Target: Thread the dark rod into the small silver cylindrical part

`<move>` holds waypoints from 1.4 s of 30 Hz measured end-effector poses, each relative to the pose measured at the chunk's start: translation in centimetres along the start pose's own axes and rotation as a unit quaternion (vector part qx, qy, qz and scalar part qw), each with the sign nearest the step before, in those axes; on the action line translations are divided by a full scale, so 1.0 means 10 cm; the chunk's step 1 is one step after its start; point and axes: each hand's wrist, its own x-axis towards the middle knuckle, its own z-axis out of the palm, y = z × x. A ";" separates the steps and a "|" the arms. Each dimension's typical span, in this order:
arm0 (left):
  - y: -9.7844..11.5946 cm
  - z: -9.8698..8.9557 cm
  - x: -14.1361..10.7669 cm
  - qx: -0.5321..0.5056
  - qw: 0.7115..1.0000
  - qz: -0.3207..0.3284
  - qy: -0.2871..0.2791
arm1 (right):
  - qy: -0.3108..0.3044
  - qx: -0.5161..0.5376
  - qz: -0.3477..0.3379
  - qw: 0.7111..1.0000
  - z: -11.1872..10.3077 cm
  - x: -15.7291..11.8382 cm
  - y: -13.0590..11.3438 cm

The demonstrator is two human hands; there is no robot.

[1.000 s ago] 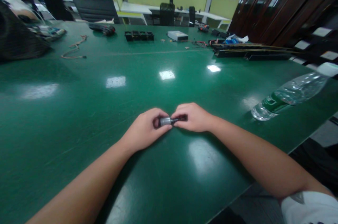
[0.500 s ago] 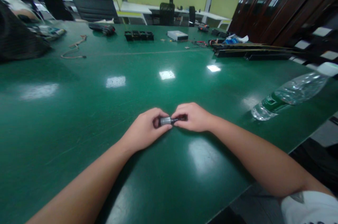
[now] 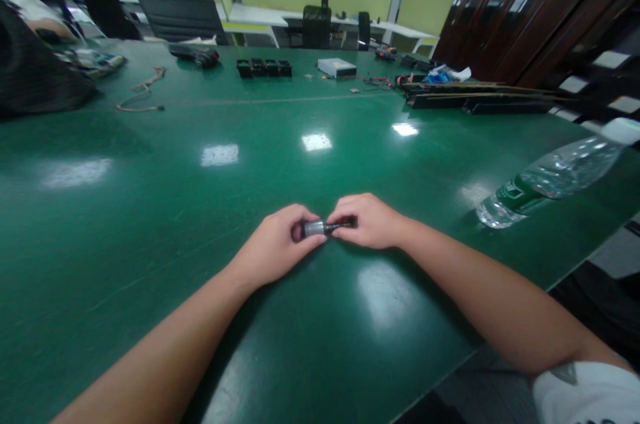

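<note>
My left hand (image 3: 280, 242) is closed round a small silver cylinder (image 3: 315, 229), gripping it between thumb and fingers low over the green table (image 3: 280, 177). A thin dark end juts from the cylinder toward the right. On that dark end my right hand (image 3: 367, 221) is pinched, thumb against fingertips. Both hands are close together in the middle of the view, with the part lying level between them. Its exact kind is too small and covered to make out.
A clear plastic bottle (image 3: 550, 174) with a green label stands at the right. Along the far side are a row of black blocks (image 3: 264, 68), a pale box (image 3: 337, 68), a power drill (image 3: 195, 55), a cable (image 3: 145, 87), black rails (image 3: 450, 100) and a dark bag (image 3: 37, 71).
My right hand has shifted very slightly to the right in view. The grip of both hands on the silver part looks the same.
</note>
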 end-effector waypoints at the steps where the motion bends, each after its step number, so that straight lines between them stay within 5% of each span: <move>1: 0.00 0.00 0.00 0.001 1.000 -0.001 -0.001 | -0.002 -0.001 0.000 1.000 0.00 0.00 0.00; 19: 0.00 -0.02 -0.02 0.003 1.000 -0.006 0.000 | -0.010 0.015 0.034 0.999 -0.08 -0.02 0.04; 34: -0.04 -0.03 -0.04 0.007 1.000 -0.002 0.000 | -0.040 0.023 0.156 0.987 -0.37 -0.13 0.23; 42: -0.01 -0.02 -0.02 0.008 1.000 -0.008 0.001 | -0.037 0.028 0.102 0.994 -0.32 -0.11 0.20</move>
